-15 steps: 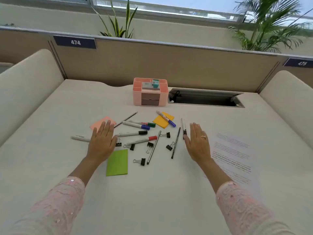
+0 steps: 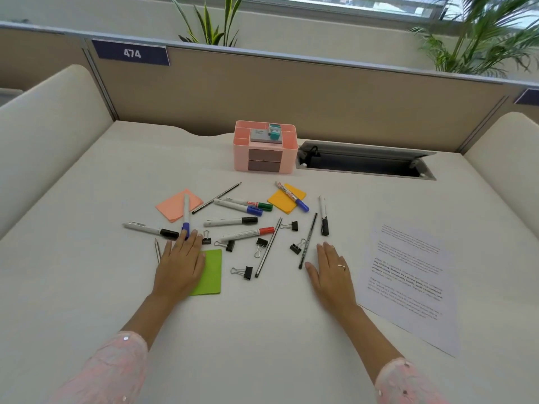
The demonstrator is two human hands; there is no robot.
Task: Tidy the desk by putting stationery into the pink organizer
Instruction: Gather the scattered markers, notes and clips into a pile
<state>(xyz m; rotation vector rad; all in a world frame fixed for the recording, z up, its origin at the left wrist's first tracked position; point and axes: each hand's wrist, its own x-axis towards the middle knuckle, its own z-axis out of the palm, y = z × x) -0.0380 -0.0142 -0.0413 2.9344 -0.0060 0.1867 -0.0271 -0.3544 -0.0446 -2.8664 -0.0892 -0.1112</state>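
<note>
Desk [image 2: 262, 345], flat hands beside stationery [image 2: 233, 221]

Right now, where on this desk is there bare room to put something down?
The desk is bare left of the pink sticky pad, in the near strip between the two forearms, and between the pink organizer and the markers. It is crowded from the left hand across to the right hand; the printed sheet fills the right.

A single wide-angle view from the person's head looks forward and steeply down over the tabletop [image 2: 262, 345]. Both forearms reach in from the bottom edge, close to the lens. The partition [image 2: 291, 94] and the plants [image 2: 481, 33] behind it fill the far top.
</note>
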